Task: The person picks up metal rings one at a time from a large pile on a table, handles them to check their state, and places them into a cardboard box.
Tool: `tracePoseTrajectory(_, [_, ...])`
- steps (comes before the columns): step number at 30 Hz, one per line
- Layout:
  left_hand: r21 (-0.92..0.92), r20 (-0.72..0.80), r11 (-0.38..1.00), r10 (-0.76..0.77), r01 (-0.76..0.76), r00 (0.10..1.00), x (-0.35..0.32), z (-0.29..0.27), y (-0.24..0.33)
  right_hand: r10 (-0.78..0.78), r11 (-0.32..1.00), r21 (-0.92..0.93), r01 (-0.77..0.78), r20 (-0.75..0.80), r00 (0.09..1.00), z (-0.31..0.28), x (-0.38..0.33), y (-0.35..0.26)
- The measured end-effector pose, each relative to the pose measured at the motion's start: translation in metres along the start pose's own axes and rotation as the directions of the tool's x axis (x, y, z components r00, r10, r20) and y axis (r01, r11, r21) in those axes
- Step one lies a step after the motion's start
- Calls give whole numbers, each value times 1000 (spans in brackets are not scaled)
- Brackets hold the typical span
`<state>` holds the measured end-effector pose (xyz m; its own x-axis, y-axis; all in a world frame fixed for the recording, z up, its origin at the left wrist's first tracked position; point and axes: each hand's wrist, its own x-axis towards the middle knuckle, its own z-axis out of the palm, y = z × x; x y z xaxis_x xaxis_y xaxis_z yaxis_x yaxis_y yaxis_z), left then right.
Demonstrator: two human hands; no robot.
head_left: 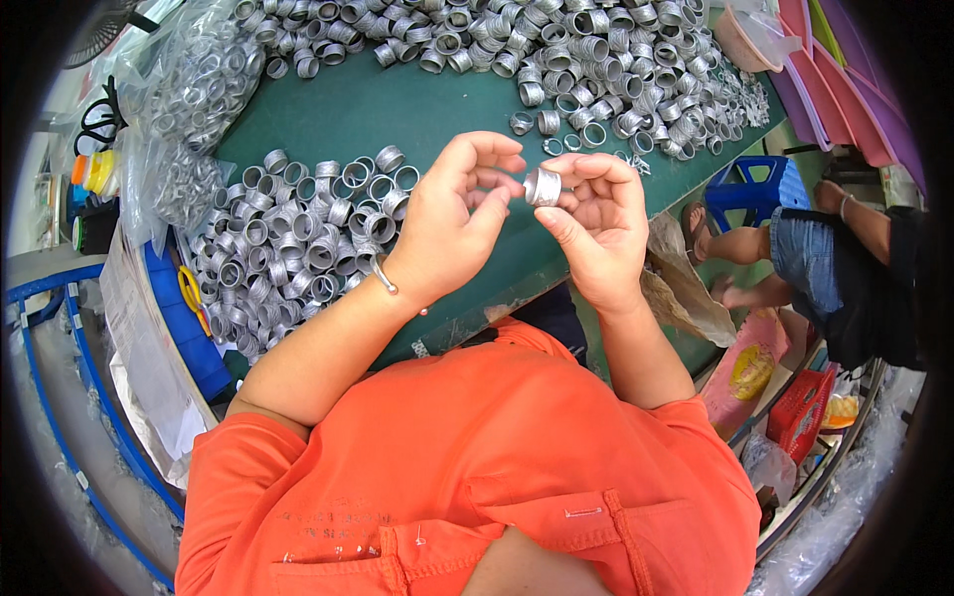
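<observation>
Over the green tabletop point(437, 124), my right hand point(604, 233) pinches a short silver-grey metal ring point(544, 187) between thumb and fingers. Its open end faces my left hand point(452, 219), whose thumb and fingertips are drawn together right beside the ring. Anything small between those left fingertips is too small to make out. To the left of my hands lies a heap of similar grey rings point(298, 223). A larger pile of rings point(596, 50) spreads across the far side, with a few loose ones near my right fingers.
Small silver pieces point(735, 94) lie beside the far pile, near a pinkish bowl point(745, 40). Clear plastic bags of rings point(199, 99) stand at the far left. Yellow-handled scissors point(189, 288) rest at the left edge. Another person sits at right by a blue stool point(755, 189).
</observation>
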<state>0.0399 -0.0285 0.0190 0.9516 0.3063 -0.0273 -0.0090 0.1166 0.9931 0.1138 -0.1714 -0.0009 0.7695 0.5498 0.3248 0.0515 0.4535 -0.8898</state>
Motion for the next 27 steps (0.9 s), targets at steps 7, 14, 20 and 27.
tracePoseTrajectory(7, [192, 74, 974, 111, -123, 991, -3, -7, 6, -116, 826, -503, 253, 286, 951, -3, 2, -5])
tracePoseTrajectory(14, [939, 167, 277, 147, -202, 975, 13, -98, 5, -195, 225, -971, 87, 43, 980, -41, 44, 32])
tracePoseTrajectory(20, [851, 65, 519, 42, -78, 997, 11, -100, 4, -140, 304, -939, 162, 125, 982, -39, 57, 39])
tracePoseTrajectory(27, [197, -87, 977, -60, 76, 994, 4, -54, 14, -226, 721, -595, 355, 282, 933, -14, 27, 18])
